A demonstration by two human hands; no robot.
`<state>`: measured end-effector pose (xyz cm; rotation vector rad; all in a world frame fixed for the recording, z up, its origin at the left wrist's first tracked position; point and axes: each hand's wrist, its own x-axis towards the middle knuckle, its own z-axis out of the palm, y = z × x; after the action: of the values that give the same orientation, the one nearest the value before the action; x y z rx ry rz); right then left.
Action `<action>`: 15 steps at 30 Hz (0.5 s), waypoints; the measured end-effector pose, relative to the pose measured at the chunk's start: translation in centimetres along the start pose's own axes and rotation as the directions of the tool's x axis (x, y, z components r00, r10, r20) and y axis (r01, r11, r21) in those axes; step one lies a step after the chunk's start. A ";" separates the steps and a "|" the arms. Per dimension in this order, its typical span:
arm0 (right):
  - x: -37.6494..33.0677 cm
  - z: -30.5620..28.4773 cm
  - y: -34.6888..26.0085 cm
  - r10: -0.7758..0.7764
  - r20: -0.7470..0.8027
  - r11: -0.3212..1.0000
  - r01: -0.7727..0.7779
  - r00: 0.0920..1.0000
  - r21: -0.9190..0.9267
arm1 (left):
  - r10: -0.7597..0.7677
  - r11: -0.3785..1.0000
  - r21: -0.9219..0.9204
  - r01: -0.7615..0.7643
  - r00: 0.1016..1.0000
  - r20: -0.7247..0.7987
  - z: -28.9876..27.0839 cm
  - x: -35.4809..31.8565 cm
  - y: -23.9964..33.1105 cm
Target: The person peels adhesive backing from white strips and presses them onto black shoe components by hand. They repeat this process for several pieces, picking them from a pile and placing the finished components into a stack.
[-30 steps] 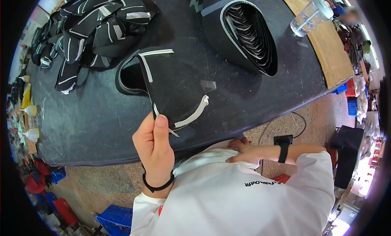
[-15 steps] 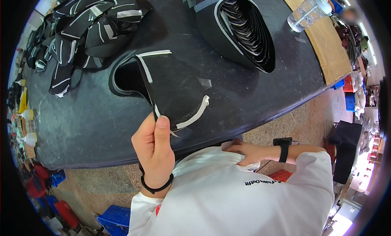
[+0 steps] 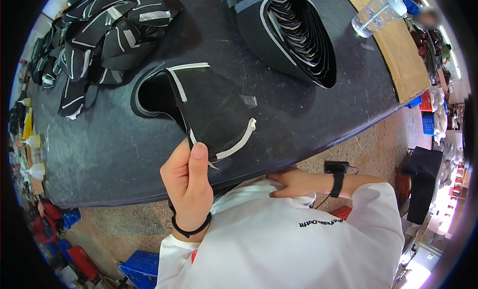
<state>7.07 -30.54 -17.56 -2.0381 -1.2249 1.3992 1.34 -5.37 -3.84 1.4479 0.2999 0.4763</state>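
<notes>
One hand, the left hand (image 3: 188, 189), is pinching the near edge of a black fabric piece (image 3: 214, 114) lying on the dark table (image 3: 99, 154) (right hand (image 3: 294, 182) is resting flat on the shirt, fingers together), so its loose white strip (image 3: 239, 142) risks peeling off if tugged.

black fabric piece (image 3: 209, 107) | white edge tape (partly loose) | lifted off table

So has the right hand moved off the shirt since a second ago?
No. The right hand still rests flat on the white shirt at the table edge, as before. The small shift in the picture looks like head motion, since the table shifts with it.
</notes>
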 end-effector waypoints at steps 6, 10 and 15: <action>1.1 -0.8 1.1 0.089 0.101 0.985 -0.103 0.991 0.140 | -0.059 0.998 -0.040 0.057 0.997 -0.049 0.0 -0.1 -0.3; 0.4 -0.4 3.1 0.004 0.087 0.914 -0.039 0.996 0.403 | -0.031 0.999 0.016 0.032 0.998 -0.053 -0.2 -0.4 -0.7; -1.1 -4.4 2.6 0.396 0.305 0.898 -0.435 0.866 0.069 | -0.009 0.998 0.053 0.017 0.989 -0.146 0.0 0.0 -0.1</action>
<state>11.99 -32.22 -16.92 -2.1413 -0.7761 1.9772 1.30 -5.35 -3.99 1.4655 0.4419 0.5684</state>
